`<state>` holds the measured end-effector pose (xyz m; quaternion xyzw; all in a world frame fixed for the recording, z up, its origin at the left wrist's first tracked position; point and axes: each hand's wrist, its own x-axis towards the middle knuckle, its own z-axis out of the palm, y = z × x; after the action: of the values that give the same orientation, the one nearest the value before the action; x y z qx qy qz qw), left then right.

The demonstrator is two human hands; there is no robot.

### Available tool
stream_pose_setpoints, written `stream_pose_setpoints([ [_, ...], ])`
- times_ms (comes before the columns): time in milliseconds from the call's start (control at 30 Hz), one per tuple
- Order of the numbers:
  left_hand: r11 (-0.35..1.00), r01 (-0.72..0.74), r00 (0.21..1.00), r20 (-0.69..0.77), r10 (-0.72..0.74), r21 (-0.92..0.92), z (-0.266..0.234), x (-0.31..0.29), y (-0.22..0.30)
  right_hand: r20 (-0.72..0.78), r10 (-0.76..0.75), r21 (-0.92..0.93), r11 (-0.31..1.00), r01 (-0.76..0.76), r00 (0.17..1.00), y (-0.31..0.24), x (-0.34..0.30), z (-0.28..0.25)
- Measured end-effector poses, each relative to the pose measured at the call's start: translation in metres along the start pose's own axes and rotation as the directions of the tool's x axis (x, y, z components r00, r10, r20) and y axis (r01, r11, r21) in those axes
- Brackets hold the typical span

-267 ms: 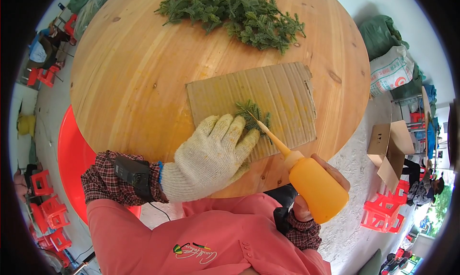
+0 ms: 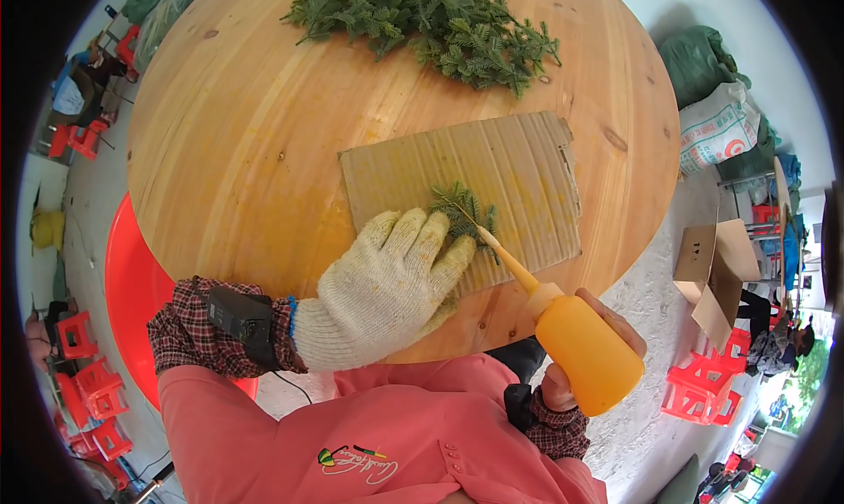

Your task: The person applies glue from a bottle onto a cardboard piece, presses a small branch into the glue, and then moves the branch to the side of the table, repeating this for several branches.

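Observation:
A small green fir sprig (image 2: 467, 207) lies on a ribbed cardboard sheet (image 2: 396, 166). My left hand (image 2: 387, 280), in a yellow-stained white knit glove, pins the sprig's lower end under its index finger and thumb. Bare fingers of my right hand (image 2: 615, 321) wrap round an orange squeeze bottle (image 2: 589, 355), held tilted with its long thin nozzle (image 2: 510, 262) slanting up to the left. The nozzle's tip is over the sprig; whether it touches cannot be made out.
A heap of fir sprigs (image 2: 431, 29) sits at the far side of the round wooden table (image 2: 211, 144). Beside it on the left is a red stool (image 2: 136, 293). To the right on the floor stand an opened carton (image 2: 712, 271), red stools (image 2: 703, 385) and stuffed sacks (image 2: 721, 126).
The bottle and my right hand have shifted slightly down and to the right, drawing the nozzle tip back a little along the sprig. My left hand stays almost still.

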<state>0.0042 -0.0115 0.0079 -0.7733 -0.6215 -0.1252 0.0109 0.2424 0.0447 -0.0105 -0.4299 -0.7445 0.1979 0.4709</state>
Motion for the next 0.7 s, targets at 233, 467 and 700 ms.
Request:
stream_pose_setpoints([
  [233, 1.0, 0.003, 1.0, -0.003, -0.003, -0.01, -0.002, 0.001, 0.0, -0.008, -0.053, -0.055, 0.997, 0.052, 0.999, 0.001, -0.005, -0.009],
  [467, 1.0, 0.001, 1.0, -0.021, -0.001, 0.002, 0.0, 0.0, 0.001, -0.014, -0.061, -0.054, 0.997, 0.06, 0.998, -0.005, -0.009, -0.016],
  [700, 1.0, 0.006, 1.0, -0.012, -0.006, -0.012, -0.001, 0.001, 0.001, -0.086, -0.036, 0.027, 0.999, 0.038, 0.996, -0.009, -0.012, -0.018],
])
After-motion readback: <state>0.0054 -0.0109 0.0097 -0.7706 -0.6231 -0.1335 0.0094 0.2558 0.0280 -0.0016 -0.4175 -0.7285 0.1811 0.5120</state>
